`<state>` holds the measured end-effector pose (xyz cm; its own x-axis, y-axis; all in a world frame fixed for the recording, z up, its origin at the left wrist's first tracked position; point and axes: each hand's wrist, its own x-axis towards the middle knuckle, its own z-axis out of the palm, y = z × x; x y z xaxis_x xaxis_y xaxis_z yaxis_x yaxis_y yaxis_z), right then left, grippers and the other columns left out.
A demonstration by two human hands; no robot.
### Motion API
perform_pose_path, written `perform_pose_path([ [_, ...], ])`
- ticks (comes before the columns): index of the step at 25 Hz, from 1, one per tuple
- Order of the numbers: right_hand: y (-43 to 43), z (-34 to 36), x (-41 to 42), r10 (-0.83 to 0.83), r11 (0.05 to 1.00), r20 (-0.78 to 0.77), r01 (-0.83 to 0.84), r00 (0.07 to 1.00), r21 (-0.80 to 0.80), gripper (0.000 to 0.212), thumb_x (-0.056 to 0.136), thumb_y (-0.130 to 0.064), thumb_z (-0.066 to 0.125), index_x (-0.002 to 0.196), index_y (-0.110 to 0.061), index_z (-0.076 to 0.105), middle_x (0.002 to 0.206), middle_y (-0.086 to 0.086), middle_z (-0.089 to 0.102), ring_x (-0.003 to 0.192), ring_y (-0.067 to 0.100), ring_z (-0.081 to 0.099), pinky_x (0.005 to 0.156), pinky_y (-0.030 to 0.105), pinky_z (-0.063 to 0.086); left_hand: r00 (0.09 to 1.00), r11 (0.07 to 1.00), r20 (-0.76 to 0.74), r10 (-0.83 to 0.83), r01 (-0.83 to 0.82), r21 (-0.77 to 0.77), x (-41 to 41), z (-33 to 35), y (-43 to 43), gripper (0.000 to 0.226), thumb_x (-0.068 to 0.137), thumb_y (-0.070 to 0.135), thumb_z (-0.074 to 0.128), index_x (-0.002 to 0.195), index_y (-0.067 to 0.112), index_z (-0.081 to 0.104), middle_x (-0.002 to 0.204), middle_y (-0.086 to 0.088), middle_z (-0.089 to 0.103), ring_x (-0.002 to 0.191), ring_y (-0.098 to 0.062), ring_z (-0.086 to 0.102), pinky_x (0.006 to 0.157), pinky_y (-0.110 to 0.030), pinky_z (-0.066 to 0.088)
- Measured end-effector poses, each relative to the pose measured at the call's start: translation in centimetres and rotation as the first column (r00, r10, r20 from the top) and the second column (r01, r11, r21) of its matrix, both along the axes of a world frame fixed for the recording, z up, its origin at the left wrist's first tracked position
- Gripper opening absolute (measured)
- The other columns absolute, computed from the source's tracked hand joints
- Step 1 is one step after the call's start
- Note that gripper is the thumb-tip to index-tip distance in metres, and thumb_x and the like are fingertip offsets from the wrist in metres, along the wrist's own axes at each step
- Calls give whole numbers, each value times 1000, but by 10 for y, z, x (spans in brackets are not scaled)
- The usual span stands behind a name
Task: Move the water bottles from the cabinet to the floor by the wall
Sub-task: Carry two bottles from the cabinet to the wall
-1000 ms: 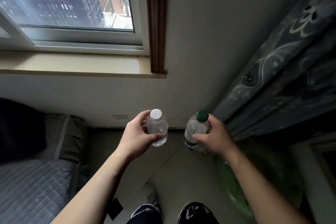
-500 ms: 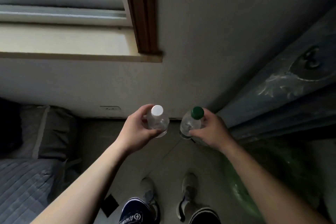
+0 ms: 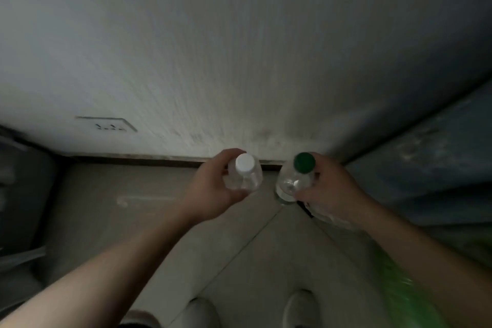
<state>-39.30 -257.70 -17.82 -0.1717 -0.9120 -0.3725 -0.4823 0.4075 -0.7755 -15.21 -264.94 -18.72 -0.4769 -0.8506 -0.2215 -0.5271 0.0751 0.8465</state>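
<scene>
My left hand (image 3: 210, 192) is wrapped around a clear water bottle with a white cap (image 3: 245, 172), held upright. My right hand (image 3: 331, 189) grips a second clear bottle with a green cap (image 3: 296, 178), also upright. Both bottles hang side by side just above the tiled floor (image 3: 149, 200), close to the dark skirting at the foot of the white wall (image 3: 213, 61). Whether either bottle's base touches the floor cannot be seen. The cabinet is out of view.
A wall socket (image 3: 110, 125) sits low on the wall at left. Dark bedding (image 3: 24, 194) fills the left edge. A blue patterned curtain (image 3: 426, 157) hangs at right, with a green blurred object (image 3: 399, 287) below it. My shoes (image 3: 302, 306) show at the bottom.
The view has dropped toward the floor and the window has left the frame. Both hands have lowered the bottles closer to the skirting.
</scene>
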Motion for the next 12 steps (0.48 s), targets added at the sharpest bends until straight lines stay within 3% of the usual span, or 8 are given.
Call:
perform_pose_path([
  [5, -7, -114, -14, 48, 998, -40, -49, 998, -28, 50, 62, -21, 86, 103, -33, 60, 100, -15, 66, 93, 5, 64, 81, 28, 53, 998, 998, 16, -57, 57, 18, -16, -125, -10, 68, 67, 32, 88, 123, 43, 51, 115, 23, 60, 107, 2, 58, 92, -23, 49],
  [9, -12, -189, -21, 97, 995, -81, -95, 992, 21, 56, 56, -12, 87, 99, -34, 57, 106, -6, 66, 99, 16, 63, 90, 39, 53, 996, 996, 30, -87, 87, 6, -22, -188, -15, 72, 66, 31, 88, 126, 42, 50, 114, 25, 59, 104, 7, 56, 93, -24, 51],
  [12, -10, -229, -21, 123, 992, -108, -121, 987, 19, 54, 47, -18, 85, 88, -39, 57, 100, -4, 68, 95, 17, 65, 84, 45, 56, 996, 996, 15, -87, 87, 2, -24, -217, -18, 71, 64, 35, 89, 124, 43, 51, 115, 25, 60, 107, 5, 57, 96, -27, 51],
])
